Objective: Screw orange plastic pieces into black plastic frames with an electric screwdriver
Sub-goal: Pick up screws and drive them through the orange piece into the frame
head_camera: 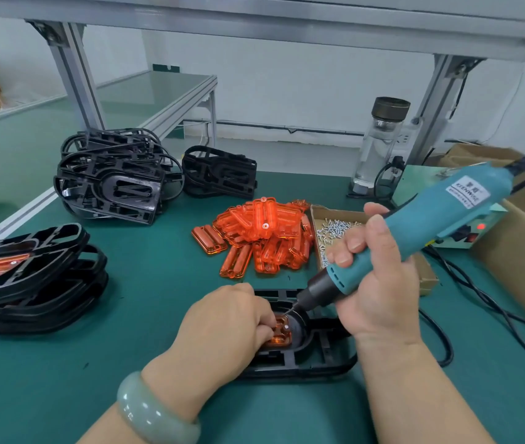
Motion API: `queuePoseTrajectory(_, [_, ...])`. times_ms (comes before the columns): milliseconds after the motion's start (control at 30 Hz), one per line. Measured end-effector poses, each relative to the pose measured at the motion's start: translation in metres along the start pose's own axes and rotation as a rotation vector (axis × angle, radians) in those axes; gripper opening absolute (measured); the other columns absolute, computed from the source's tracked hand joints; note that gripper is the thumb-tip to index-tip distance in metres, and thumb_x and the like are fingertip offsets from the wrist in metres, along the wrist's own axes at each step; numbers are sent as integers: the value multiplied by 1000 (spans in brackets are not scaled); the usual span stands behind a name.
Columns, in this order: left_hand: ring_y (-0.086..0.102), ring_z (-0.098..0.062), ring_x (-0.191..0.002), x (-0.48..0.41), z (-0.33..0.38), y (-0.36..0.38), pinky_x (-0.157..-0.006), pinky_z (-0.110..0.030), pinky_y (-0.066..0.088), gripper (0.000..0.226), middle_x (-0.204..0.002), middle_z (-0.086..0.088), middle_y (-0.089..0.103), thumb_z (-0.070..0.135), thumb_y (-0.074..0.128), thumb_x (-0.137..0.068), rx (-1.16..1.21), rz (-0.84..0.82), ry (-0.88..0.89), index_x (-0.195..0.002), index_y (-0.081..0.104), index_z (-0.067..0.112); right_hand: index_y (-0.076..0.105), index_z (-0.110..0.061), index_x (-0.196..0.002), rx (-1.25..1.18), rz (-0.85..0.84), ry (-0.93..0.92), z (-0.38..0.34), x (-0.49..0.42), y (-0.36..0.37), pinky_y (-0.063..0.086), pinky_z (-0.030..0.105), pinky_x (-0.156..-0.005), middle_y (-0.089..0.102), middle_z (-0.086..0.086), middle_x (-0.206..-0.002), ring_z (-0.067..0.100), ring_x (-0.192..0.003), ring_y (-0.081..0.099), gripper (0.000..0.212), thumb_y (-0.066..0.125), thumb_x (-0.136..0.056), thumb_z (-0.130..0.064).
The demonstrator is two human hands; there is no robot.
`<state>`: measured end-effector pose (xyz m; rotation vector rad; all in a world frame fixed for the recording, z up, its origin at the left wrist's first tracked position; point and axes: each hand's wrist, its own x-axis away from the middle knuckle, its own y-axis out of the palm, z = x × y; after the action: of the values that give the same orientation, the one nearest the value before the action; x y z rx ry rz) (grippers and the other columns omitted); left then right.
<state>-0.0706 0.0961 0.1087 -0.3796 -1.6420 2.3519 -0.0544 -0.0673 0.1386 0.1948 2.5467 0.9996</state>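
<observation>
At the far left of the green bench (pixel 158 251) lies a stack of black frames (pixel 37 277). The top one already carries an orange insert, so these are probably finished. Further back sits a pile of bare frames (pixel 110 184).

At the front middle, the left hand (pixel 222 322) rests on the working frame (pixel 318 357), which lies flat on the bench. Its fingers (pixel 264 330) are curled and pinch the orange piece (pixel 282 336) seated in the frame's rounded recess, holding it down. Beyond them is a heap of loose orange pieces (pixel 261 235), with a cardboard tray of screws (pixel 335 225) just to its right.

The right hand (pixel 379 283) is wrapped round the barrel of the electric screwdriver (pixel 431 216). The tool is tilted, with its bit aimed down and left at the top of the orange piece.

The step in hand looks like driving a screw into this piece. The bit tip is small and partly hidden, so I cannot tell whether a screw sits on it or in the hole.

The next move calls for bringing the tool nearer upright over the hole and pressing straight down. The left pinch needs to be firm enough that the piece does not twist, with the fingertips kept off the bit.
</observation>
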Motion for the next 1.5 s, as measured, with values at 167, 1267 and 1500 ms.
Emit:
queuePoseTrajectory(167, [48, -9, -98, 1, 0, 0, -78, -29, 46, 20, -98, 12, 50, 41, 54, -88, -12, 19, 23, -104, 65, 38, 55, -18, -100, -90, 56, 71, 5, -3, -5, 42, 20, -54, 48, -7, -60, 7, -47, 46, 11, 55, -90, -24])
queuePoseTrajectory(1267, [49, -30, -122, -137, 87, -7, -102, -37, 33, 22, -119, -13, 61, 16, 45, -97, -21, -357, 223, -113, 61, 15, 54, -20, -90, -346, 168, 132, -17, -18, -24, 43, 18, -51, 43, -12, -57, 2, -43, 42, 16, 53, -84, -35])
queuePoseTrajectory(1500, [59, -27, -89, -151, 92, -8, -73, -29, 41, 16, -84, -6, 58, 9, 47, -93, -278, -325, 244, -89, 62, 10, 54, -21, -91, -377, 179, 152, -17, -18, -23, 42, 18, -51, 43, -12, -57, 2, -43, 42, 17, 53, -84, -36])
